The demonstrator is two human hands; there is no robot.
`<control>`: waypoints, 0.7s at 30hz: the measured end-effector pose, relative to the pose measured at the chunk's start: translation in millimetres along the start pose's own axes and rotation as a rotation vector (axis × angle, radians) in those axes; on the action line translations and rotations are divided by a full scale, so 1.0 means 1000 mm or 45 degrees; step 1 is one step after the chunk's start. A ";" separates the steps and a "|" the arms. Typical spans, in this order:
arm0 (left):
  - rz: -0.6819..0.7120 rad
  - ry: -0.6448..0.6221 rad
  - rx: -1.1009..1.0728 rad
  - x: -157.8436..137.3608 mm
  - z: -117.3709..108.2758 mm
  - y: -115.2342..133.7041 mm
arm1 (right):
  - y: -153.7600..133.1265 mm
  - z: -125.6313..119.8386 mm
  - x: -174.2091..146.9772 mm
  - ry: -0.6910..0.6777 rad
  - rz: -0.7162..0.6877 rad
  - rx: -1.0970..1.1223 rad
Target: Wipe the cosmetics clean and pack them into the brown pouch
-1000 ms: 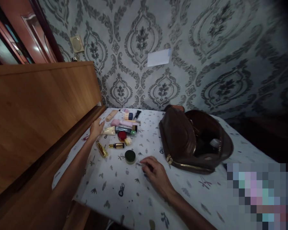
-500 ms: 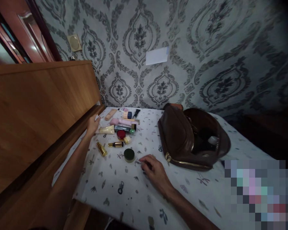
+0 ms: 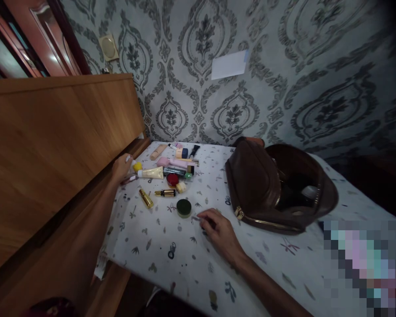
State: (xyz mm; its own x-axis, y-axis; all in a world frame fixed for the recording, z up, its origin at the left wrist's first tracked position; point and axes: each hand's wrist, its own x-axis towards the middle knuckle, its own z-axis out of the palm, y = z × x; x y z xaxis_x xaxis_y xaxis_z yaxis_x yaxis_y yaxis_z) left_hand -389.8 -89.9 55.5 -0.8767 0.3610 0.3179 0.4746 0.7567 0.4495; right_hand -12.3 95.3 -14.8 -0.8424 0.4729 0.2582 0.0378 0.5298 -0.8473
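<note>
So the left hand point(image 3: 121, 168) had just slid left, away from the cream tube point(image 3: 152, 172), and a yellow thing point(image 3: 137, 167) popped into view between them. Makes that corner of the pile easier to see. Something whitish point(image 3: 129, 158) showed at its fingertips, but I couldn't tell if it was gripped. Right hand point(image 3: 220, 229) hadn't really budged: loosely open, nothing visible in it, just beside the green jar point(image 3: 184, 208).

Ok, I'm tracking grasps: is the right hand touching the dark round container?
Apart: the head view shows tablecloth between the right hand and dark round container.
</note>
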 end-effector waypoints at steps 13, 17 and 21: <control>-0.127 -0.110 -0.312 0.000 0.018 0.001 | 0.000 0.001 -0.002 -0.029 -0.054 -0.039; -0.102 -0.154 -0.595 -0.016 0.004 0.006 | 0.001 0.006 -0.003 -0.094 -0.228 -0.047; -0.036 -0.311 -0.803 -0.040 -0.005 0.021 | 0.000 0.017 0.000 -0.226 -0.431 -0.095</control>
State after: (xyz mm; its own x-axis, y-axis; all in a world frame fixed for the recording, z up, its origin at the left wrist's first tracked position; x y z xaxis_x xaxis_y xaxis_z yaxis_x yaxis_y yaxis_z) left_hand -344.4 -90.8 56.8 -0.8468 0.5146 0.1347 0.3415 0.3317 0.8794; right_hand -21.3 83.5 -23.1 -0.8937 0.1366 0.4274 -0.2248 0.6881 -0.6899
